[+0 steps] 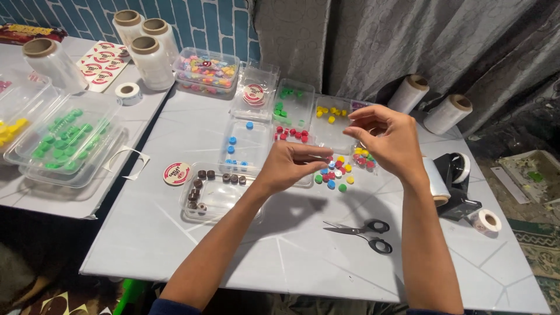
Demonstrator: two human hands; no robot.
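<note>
Centrally, left hand (290,165) and right hand (388,138) pinch clear film above mixed beads (333,173), scissors (363,228) near.

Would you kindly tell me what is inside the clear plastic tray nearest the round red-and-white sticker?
The clear plastic tray holds small brown ring-shaped pieces along its far and left edges. The person's left forearm covers its right corner, so anything there stays hidden.
</note>
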